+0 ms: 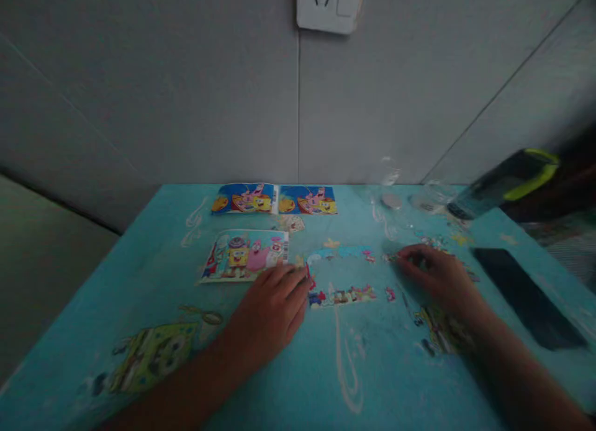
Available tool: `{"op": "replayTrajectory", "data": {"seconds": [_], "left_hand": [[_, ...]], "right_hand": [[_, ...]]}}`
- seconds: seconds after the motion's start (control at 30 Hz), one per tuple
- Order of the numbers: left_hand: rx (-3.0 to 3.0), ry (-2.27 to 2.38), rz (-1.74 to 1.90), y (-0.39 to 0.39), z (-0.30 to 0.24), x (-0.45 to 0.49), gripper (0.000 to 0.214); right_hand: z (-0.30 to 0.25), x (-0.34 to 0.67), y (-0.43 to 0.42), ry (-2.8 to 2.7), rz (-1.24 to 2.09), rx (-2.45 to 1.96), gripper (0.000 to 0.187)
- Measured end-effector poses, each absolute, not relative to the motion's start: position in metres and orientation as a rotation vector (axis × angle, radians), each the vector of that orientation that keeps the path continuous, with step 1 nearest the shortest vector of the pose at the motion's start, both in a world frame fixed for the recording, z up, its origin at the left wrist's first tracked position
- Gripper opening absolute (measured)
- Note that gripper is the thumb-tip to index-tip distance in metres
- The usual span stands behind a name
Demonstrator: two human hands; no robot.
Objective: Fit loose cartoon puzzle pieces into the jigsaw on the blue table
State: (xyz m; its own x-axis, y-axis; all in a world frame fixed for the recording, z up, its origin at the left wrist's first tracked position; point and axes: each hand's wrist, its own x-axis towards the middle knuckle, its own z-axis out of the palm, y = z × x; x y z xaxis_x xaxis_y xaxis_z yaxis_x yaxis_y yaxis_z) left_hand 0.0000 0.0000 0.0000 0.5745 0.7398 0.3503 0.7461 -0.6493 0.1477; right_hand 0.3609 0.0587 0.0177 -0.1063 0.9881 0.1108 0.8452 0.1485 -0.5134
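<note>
Head view: hours read from the puzzle border (pixel 342 297), 12 toward the wall (pixel 223 108).
Puzzle border: mid-desk; its 9, 12 and 6 o'clock sides are laid, the 3 o'clock side stands open.
Left hand (pixel 282 300): palm down at 9, fingertips at the border's left edge; whether its grip presses anything is hidden.
Right hand (pixel 431 272): at 3, grip pinching a small puzzle piece (pixel 388 258) between thumb and forefinger, apart from the border.
Loose piece (pixel 390 294): at 4, just beyond the bottom strip's end.
Picture sheet (pixel 246 255): at 9 to 10, near the left hand.
Phone-like dark slab (pixel 528 297): at 3 to 4, past the right forearm.
Desk (pixel 395 387): a wide turquoise stretch at 6, between the forearms; far edge along the wall.
</note>
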Motion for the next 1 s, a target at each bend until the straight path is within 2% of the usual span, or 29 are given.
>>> {"op": "replayTrajectory", "data": {"seconds": [0.33,0.73,1.0], "left_hand": [[-2.789,-1.297,-0.637,-0.001,0.003,-0.001,0.033],[-2.790,-1.265,-0.615,0.000,0.003,-0.002,0.035],[-2.784,-1.265,-0.619,-0.001,0.001,-0.003,0.035]], "right_hand": [[0.017,0.323,0.045,-1.967,0.707,-1.672,0.025],[0.012,0.317,0.048,-2.065,0.484,-1.657,0.015],[0.020,0.333,0.049,-2.084,0.445,-1.590,0.017]]}}
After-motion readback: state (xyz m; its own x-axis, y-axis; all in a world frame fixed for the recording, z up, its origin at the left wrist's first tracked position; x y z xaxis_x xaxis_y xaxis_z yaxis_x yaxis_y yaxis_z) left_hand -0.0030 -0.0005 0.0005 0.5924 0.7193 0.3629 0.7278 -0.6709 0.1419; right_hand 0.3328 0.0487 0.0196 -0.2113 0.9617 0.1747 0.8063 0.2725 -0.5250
